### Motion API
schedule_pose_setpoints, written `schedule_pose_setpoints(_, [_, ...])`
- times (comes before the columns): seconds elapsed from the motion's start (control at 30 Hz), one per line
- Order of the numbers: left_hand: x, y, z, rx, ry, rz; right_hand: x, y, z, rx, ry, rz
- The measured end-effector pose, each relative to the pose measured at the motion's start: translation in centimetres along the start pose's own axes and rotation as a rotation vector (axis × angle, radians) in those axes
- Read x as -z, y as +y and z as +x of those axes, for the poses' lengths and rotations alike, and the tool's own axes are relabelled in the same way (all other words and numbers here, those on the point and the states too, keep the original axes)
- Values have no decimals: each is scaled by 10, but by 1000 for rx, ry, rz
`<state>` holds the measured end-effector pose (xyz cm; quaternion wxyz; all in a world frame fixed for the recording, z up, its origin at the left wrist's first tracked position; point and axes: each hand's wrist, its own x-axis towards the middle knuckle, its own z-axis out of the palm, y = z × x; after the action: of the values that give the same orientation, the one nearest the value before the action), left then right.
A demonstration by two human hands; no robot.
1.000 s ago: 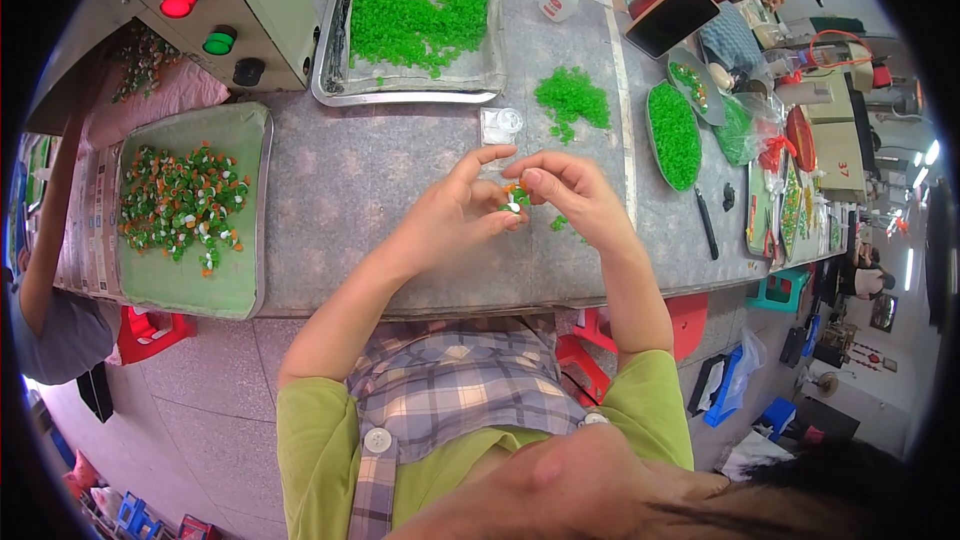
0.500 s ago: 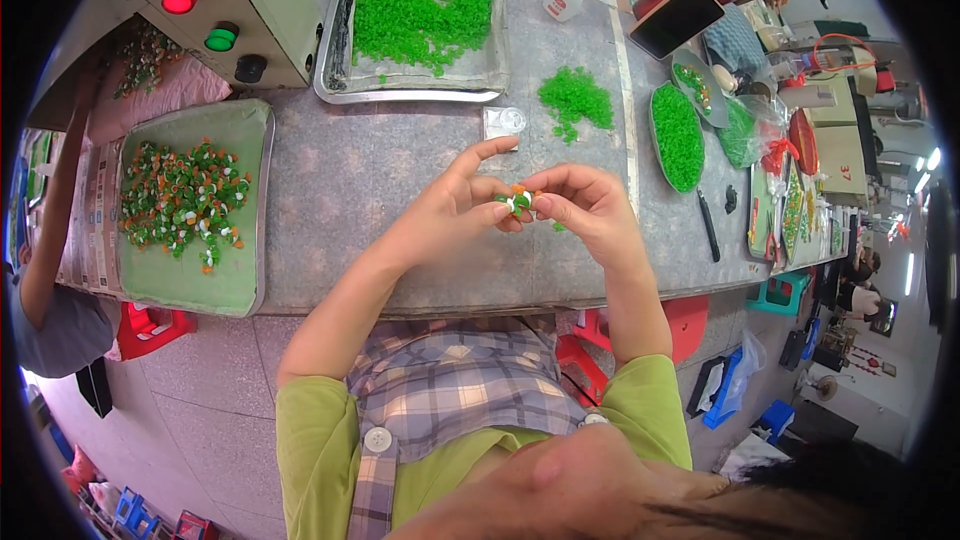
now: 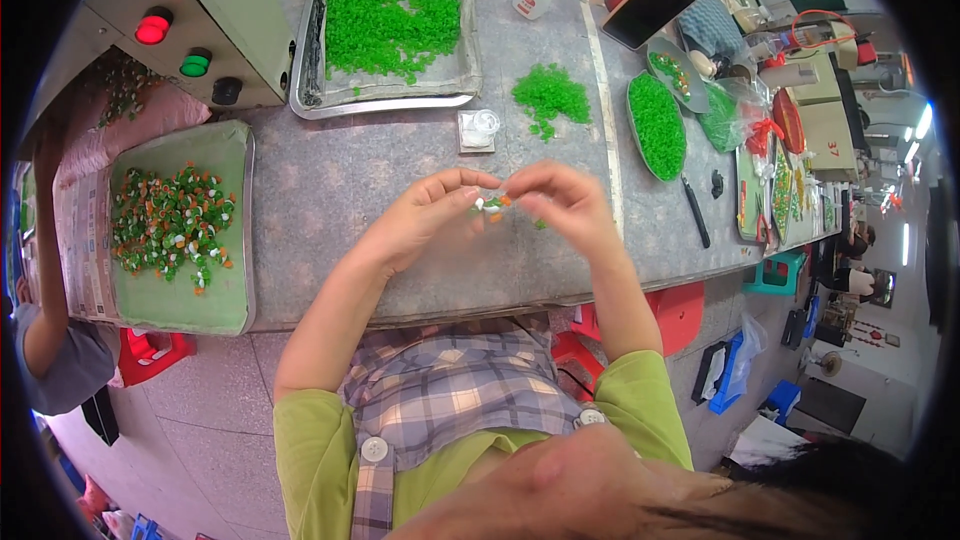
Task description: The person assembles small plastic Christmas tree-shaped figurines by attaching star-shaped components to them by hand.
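Observation:
Above the near part of the grey table, a small cluster of green, white and orange pieces (image 3: 489, 206) hangs between my two hands. My left hand (image 3: 432, 208) pinches one side of it between thumb and forefinger. At its orange end, my right hand (image 3: 565, 205) has thumb and fingers closed on it; these fingers are slightly blurred. A small white square item with a round top (image 3: 479, 130) lies beyond my left hand. Past my right hand is a loose pile of bright green pieces (image 3: 552, 98).
A metal tray (image 3: 385, 105) of green pieces lies at the back. On the left, a green-lined tray (image 3: 180, 305) holds mixed clusters, beside a person's arm (image 3: 48, 240). To the right are an oval dish of green pieces (image 3: 657, 128), a black pen-like tool (image 3: 697, 212) and a phone (image 3: 650, 8).
My view has shifted, so the table's contents appear further left. Both hands stay on the cluster; my left forefinger, formerly stretched out, has curled in toward the right fingers.

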<state>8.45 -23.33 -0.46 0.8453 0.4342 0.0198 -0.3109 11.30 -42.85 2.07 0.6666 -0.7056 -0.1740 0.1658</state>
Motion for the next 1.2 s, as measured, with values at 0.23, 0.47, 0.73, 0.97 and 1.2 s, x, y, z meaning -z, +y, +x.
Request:
schedule_pose_setpoints(0.23, [3,-2,5,-129,225,53,69,29,27,-47,336,-599])
schedule_pose_setpoints(0.47, [4,-3,6,-172,263,57,54,34,38,168,160,-1153])
schedule_pose_setpoints(0.73, [-6,-5,6,-113,113,318,24,-6,18,16,87,-411])
schedule_pose_setpoints(0.97, [-2,-2,1,-88,-24,-18,-10,-14,18,274,-38,-443])
schedule_pose_setpoints(1.2, [-1,-4,1,-136,-48,-31,-12,-7,14,255,-57,-358])
